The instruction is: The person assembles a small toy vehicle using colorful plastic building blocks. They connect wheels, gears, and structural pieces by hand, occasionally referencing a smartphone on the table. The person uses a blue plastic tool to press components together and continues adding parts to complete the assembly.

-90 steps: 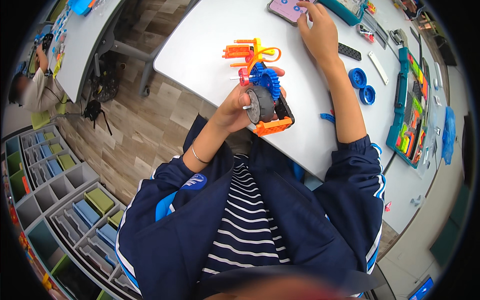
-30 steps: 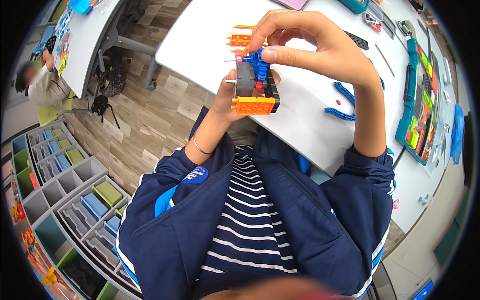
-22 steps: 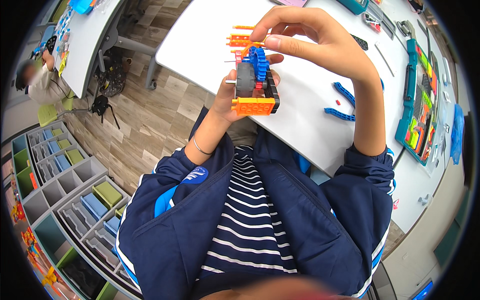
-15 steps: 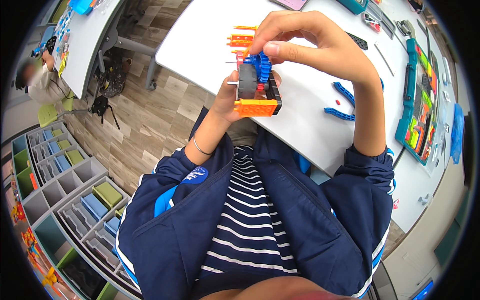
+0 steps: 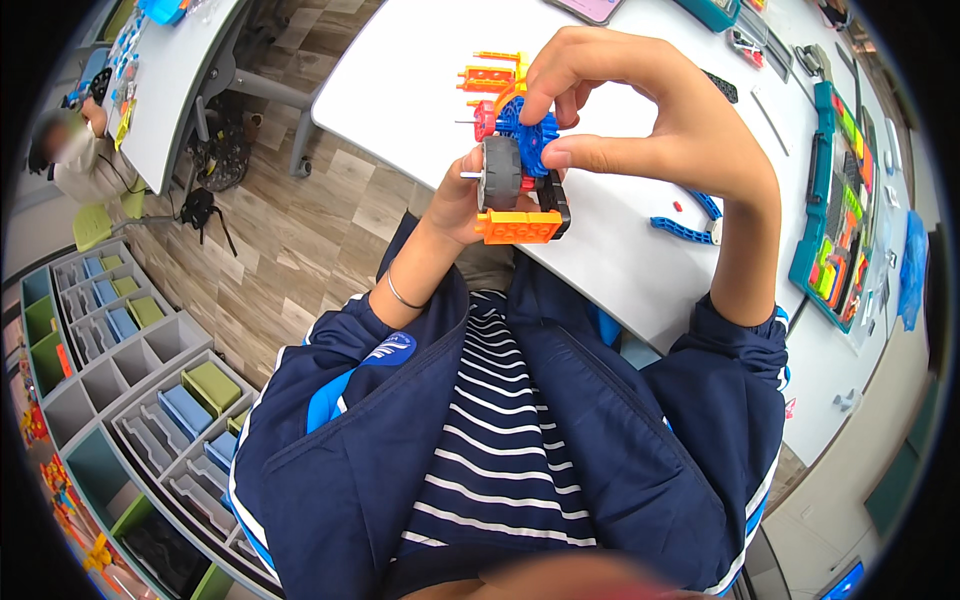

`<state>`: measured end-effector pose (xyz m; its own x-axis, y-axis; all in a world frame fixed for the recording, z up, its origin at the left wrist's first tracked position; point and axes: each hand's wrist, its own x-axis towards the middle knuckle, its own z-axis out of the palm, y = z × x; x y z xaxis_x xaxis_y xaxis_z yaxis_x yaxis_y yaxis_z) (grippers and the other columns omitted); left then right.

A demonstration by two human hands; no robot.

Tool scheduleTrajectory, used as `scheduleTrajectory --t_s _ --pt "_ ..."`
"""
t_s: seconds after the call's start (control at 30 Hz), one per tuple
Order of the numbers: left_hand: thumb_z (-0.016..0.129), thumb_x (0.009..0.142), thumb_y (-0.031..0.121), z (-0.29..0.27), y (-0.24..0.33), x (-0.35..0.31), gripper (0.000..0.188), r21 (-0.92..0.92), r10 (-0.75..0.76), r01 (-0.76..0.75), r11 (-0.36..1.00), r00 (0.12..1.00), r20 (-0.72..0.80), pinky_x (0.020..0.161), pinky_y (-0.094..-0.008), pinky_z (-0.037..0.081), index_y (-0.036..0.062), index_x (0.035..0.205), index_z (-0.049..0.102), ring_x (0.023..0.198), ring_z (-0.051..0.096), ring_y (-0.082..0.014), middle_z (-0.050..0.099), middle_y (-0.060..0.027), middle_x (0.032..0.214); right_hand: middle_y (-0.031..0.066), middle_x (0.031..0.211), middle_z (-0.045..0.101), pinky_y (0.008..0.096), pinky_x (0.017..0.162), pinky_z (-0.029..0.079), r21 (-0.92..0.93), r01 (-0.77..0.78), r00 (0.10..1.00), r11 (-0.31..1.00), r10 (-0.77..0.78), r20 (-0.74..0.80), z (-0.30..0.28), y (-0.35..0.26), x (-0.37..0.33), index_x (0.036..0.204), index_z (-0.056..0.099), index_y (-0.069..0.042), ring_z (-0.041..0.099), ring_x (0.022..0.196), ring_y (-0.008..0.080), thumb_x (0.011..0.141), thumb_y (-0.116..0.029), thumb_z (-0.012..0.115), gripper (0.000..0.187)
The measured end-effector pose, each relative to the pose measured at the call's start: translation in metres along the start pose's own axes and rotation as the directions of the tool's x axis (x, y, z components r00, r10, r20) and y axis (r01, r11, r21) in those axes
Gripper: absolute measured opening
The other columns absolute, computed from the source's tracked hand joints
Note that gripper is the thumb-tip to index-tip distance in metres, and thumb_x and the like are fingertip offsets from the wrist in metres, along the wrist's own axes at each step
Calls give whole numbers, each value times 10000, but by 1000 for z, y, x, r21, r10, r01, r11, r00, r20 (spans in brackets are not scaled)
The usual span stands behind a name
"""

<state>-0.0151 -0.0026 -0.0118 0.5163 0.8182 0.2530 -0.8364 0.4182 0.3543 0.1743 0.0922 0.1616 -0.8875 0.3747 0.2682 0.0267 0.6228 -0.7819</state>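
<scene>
geared building-brick model point(image 5: 512, 165), one tyred wheel point(image 5: 498, 174) visible, is gripped over the tabletop's point(image 5: 400, 90) edge by the left hand point(image 5: 458, 205), its fingers mostly hidden; the right hand point(image 5: 650, 110) pinches and partly covers a blue gear point(image 5: 536, 148). two blue beams point(image 5: 683, 231), one red peg point(image 5: 678, 207), one cut-off phone point(image 5: 592, 8) lie beyond.

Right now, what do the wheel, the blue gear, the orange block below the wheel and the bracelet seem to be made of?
Wheel: probably a rubber tyre, given its matte dark-grey tread. Blue gear: seemingly hard plastic, evenly coloured with moulded teeth. Orange block: likely plastic too, smooth with moulded studs. Bracelet: looks like polished metal, thin and silvery, though coated plastic remains possible.
</scene>
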Motion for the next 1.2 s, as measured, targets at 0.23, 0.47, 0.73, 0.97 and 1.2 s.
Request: scheduleTrajectory --t_s 0.23,0.47,0.73,0.97,1.2 --pt "675 873 571 4 -1 5 877 56 -16 16 998 1000 1 888 -382 616 -6 1463 378 1124 643 -240 601 -176 1188 63 997 685 310 803 509 -61 13 1000 998 -14 -19 3 5 2 1010 721 -30 635 897 173 859 -202 773 234" --pt "671 847 639 4 3 4 1005 -32 -62 63 997 998 30 794 -347 635 -73 1472 334 898 717 -275 604 -205 1111 73 1110 683 350 890 505 115 -133 991 984 131 28 5 12 2 1099 717 -54 621 1040 210 864 -83 674 241" --pt "717 856 512 18 6 12 1041 -383 -97 143 913 986 135 758 -364 647 -171 1472 229 900 735 -351 616 -243 1029 92 1238 640 356 973 473 -113 94 995 989 -99 -35 12 8 2 1211 681 -84 579 1131 233 807 -32 611 413" --pt "662 901 472 38 10 9 922 -286 -135 104 953 987 -91 567 -324 621 -161 1455 284 649 688 -303 615 -277 980 59 1261 629 385 1061 433 -194 82 995 977 -70 66 21 8 -2 1242 675 -122 530 1179 266 664 70 628 610" --pt "573 983 390 13 10 -7 535 -23 -166 165 986 958 -235 401 -284 538 -105 1177 511 513 637 -285 619 -201 780 42 1151 656 386 972 460 -249 83 995 965 -68 69 22 4 -1 1170 683 -105 572 1086 256 735 6 721 451"
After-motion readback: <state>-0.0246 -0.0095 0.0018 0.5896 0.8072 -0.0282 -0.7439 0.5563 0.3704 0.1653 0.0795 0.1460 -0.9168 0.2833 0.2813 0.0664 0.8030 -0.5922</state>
